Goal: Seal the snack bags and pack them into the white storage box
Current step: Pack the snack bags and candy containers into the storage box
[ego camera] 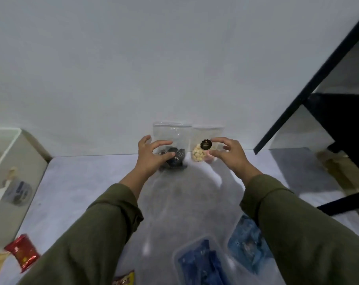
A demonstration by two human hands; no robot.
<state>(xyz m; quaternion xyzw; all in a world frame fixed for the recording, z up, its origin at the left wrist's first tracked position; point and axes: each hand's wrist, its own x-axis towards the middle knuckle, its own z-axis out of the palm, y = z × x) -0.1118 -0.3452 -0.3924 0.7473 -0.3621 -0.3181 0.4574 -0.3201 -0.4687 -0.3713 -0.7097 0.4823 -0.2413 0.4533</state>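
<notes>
- The left hand [151,155] curled around the dark-snack bag [172,145]; whether it truly gripped is unclear. The right hand [229,154], fingers spread, reached the pale-snack bag [205,148].
- Both bags stood mid-frame against the wall, unpacked; sealing could not be told.
- The white box [20,159] sat far left, well apart from both hands.
</notes>
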